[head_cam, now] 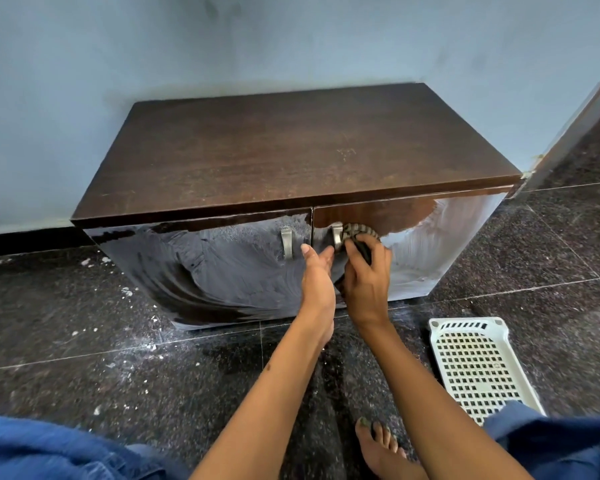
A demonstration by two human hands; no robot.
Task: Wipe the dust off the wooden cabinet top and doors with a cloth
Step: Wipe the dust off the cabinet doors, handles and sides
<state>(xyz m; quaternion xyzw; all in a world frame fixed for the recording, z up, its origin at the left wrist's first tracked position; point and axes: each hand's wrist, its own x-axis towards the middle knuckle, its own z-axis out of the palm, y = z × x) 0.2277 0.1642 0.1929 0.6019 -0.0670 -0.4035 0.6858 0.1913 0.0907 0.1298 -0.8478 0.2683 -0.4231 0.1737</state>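
A low dark wooden cabinet (291, 154) stands against a pale blue wall. Its top looks brown and mostly wiped. The left door (215, 268) and right door (440, 244) carry grey dust smeared in arcs, with a clean brown patch at the right door's upper left. My right hand (366, 275) is shut on a dark striped cloth (359, 233), pressed on the right door beside its metal handle (336, 235). My left hand (317, 271) rests with fingers apart at the seam between the doors, just right of the left handle (286, 242).
A white perforated plastic basket (478, 365) lies on the dark speckled floor at the right front. My bare foot (378, 445) and blue-jeaned knees fill the bottom edge. White dust specks dot the floor. A door frame (575, 133) runs along the right.
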